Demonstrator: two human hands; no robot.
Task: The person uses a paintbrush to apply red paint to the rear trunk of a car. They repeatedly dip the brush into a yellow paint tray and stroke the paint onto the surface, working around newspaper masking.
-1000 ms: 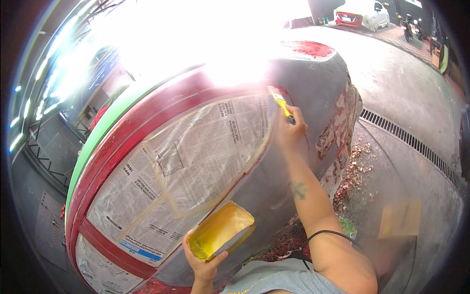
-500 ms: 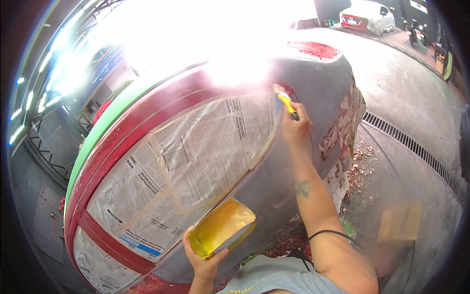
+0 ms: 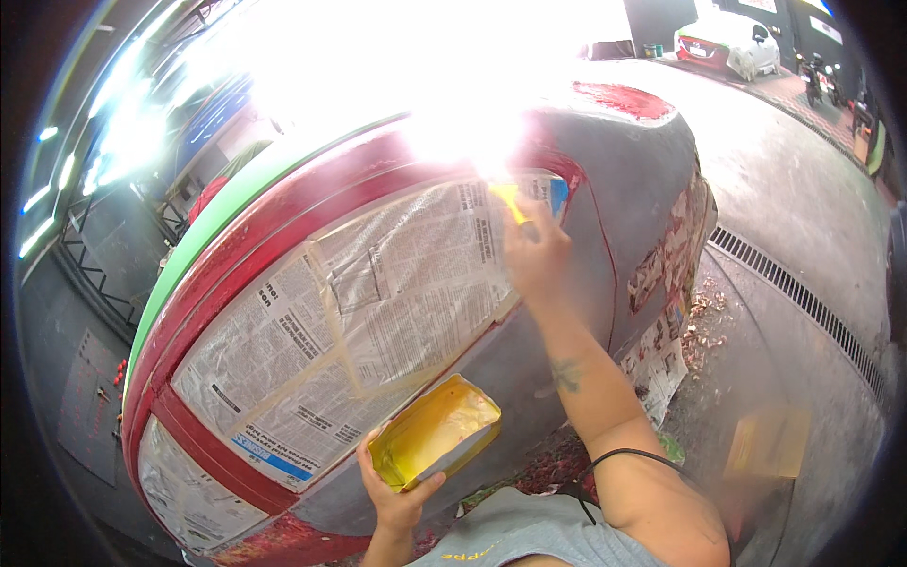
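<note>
My left hand grips an open yellow rectangular container by its near left end, tilted so that its inside shows; some liquid seems to lie in it. My right hand is closed around a yellow-handled paintbrush, which is smeared by motion and glare. The brush is over the upper right part of the newspaper taped across the car's window. Around that window runs a dull red frame. Below and to the right lies the car's grey body panel. Strong light hides the top of the car.
Paint flakes litter the concrete floor to the right, beside a long drain grate. A dark cable crosses the floor there. A white and red car and motorcycles stand at the far right. A green strip edges the car's roof.
My right hand has swung left with the paintbrush, from the window's right corner onto the newspaper. My left hand and the container have barely moved. The whole view has shifted slightly.
</note>
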